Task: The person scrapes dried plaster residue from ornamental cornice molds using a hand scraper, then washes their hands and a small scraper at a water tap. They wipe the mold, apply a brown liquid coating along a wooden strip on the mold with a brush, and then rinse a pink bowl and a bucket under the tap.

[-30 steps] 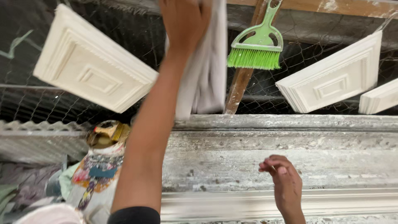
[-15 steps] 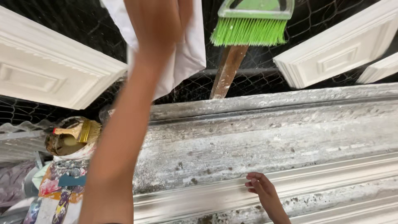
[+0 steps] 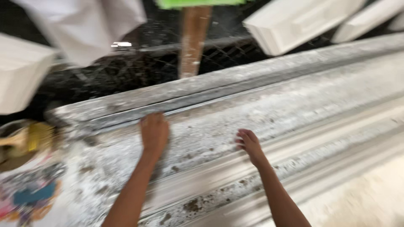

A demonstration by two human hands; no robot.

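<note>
Left hand [image 3: 154, 133] and right hand [image 3: 249, 144], both empty, fingers curled, resting on long grey moulding slab [image 3: 294, 105] near its left end.

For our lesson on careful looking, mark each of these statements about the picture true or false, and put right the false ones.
1. Both hands rest on the long grey moulded slab. True: the left hand and the right hand both lie on its dusty surface.
2. The left hand grips the white cloth. False: the cloth hangs above on the wire mesh, apart from both hands.
3. A brown wooden post stands behind the slab. True.
4. The right hand holds a brush. False: it holds nothing; its fingers press on the slab.
5. White moulded pieces lean against the mesh. True.
</note>
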